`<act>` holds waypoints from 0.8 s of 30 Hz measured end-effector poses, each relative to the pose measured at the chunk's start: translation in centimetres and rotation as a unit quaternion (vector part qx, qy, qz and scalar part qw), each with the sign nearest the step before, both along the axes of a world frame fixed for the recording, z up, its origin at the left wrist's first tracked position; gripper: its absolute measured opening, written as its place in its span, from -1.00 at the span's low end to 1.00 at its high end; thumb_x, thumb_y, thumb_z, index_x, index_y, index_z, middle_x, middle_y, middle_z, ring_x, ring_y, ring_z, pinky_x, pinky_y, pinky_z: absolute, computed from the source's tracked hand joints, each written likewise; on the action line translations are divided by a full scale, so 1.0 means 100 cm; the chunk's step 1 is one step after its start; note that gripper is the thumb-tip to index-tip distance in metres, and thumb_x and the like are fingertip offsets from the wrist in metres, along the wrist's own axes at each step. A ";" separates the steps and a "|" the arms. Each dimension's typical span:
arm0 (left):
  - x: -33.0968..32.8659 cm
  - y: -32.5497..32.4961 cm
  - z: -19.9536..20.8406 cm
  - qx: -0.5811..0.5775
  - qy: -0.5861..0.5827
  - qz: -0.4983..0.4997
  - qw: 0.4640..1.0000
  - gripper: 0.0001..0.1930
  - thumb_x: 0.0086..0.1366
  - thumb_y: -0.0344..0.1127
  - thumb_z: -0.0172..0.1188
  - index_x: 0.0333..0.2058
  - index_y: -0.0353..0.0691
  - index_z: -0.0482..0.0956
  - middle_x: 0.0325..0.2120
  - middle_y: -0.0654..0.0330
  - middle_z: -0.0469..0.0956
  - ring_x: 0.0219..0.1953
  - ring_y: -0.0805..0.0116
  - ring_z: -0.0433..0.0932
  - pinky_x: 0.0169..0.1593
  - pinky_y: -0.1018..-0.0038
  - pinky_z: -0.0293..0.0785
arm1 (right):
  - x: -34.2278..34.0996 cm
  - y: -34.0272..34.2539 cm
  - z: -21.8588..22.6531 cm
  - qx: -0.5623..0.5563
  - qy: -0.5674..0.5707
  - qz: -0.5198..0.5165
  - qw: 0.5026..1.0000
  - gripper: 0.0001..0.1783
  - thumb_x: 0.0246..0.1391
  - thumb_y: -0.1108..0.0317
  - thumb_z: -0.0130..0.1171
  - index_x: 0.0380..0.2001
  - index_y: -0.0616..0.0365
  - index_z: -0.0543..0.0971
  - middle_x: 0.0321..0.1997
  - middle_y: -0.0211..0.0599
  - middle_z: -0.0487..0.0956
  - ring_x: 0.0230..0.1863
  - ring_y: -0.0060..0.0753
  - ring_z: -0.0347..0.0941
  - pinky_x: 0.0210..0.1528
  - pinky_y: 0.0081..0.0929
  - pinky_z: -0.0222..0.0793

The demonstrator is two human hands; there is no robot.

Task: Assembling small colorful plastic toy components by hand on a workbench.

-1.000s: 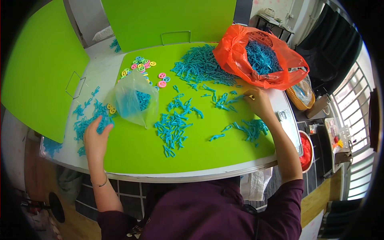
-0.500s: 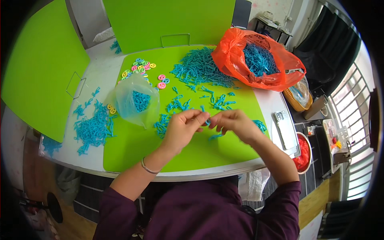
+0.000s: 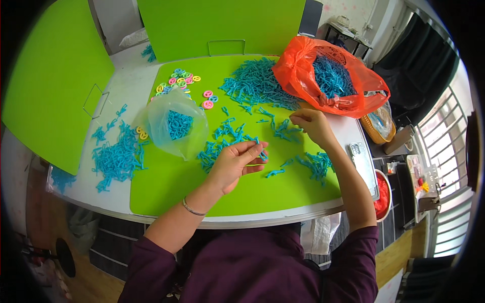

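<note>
My left hand (image 3: 235,164) is over the middle of the green mat, thumb and forefinger pinching a small blue plastic clip-like piece (image 3: 261,155). Farther to the right, my right hand (image 3: 312,123) hovers by a loose group of similar blue pieces (image 3: 283,130). Its fingers are drawn together, and whether anything is between them is hidden. Around my left hand lie more blue pieces (image 3: 230,131). A frosted plastic bag (image 3: 194,134), standing open left of my left hand, has blue pieces inside. Another small cluster of blue pieces (image 3: 316,166) rests near my right forearm.
At the back, a large blue heap (image 3: 257,83) meets an open red plastic bag (image 3: 285,70) of blue pieces. Pastel rings (image 3: 207,104) lie behind the frosted bag. Another blue pile (image 3: 118,159) is at left. A phone (image 3: 361,161) lies at the right edge. Green boards (image 3: 217,25) stand behind.
My right hand has left my left hand, moving right and away to the loose blue pieces. My left hand stays near its place, keeping hold of a blue piece.
</note>
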State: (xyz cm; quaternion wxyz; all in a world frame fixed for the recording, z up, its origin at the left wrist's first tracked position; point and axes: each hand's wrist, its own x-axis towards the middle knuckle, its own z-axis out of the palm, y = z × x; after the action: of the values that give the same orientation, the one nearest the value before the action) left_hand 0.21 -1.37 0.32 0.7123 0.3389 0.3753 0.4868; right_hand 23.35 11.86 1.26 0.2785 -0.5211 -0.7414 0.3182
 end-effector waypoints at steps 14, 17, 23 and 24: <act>0.001 0.004 -0.014 -0.019 -0.067 -0.002 0.998 -0.81 0.26 -0.31 0.09 -0.18 -0.22 0.48 -0.31 0.25 0.52 -0.30 0.52 0.52 -0.19 0.60 0.50 | -0.039 -0.076 0.000 -0.179 0.309 0.097 0.929 -0.79 0.11 0.33 0.10 -0.23 0.22 0.52 -0.26 -0.44 0.52 -0.36 -0.65 0.36 -0.28 -0.68 0.30; 0.001 0.003 -0.014 -0.029 -0.088 -0.006 0.996 -0.83 0.24 -0.33 0.11 -0.20 -0.21 0.48 -0.30 0.24 0.53 -0.28 0.49 0.53 -0.18 0.59 0.51 | -0.029 -0.073 -0.005 -0.163 0.306 0.086 0.934 -0.81 0.10 0.35 0.11 -0.26 0.23 0.53 -0.24 -0.40 0.53 -0.35 -0.63 0.38 -0.28 -0.67 0.32; 0.002 0.005 -0.018 -0.036 -0.111 0.020 0.993 -0.83 0.23 -0.36 0.12 -0.20 -0.23 0.49 -0.30 0.25 0.53 -0.25 0.43 0.53 -0.13 0.55 0.51 | -0.033 -0.081 0.000 -0.285 0.448 0.066 0.845 -0.85 0.07 0.41 0.12 -0.29 0.24 0.54 -0.30 -0.33 0.55 -0.30 -0.52 0.45 -0.20 -0.59 0.39; 0.002 0.006 -0.021 -0.038 -0.122 0.035 0.991 -0.83 0.24 -0.38 0.11 -0.19 -0.21 0.48 -0.28 0.23 0.53 -0.22 0.40 0.53 -0.12 0.54 0.52 | -0.034 -0.082 -0.003 -0.295 0.449 0.084 0.839 -0.86 0.06 0.44 0.12 -0.28 0.23 0.53 -0.33 -0.31 0.55 -0.30 -0.47 0.47 -0.18 -0.56 0.39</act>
State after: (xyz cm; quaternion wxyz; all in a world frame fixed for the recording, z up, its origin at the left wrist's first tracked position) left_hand 0.40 -0.81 -1.73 0.7478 0.2365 0.3157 0.5340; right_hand 19.99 3.67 1.00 0.3862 -0.3141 -0.4474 0.7430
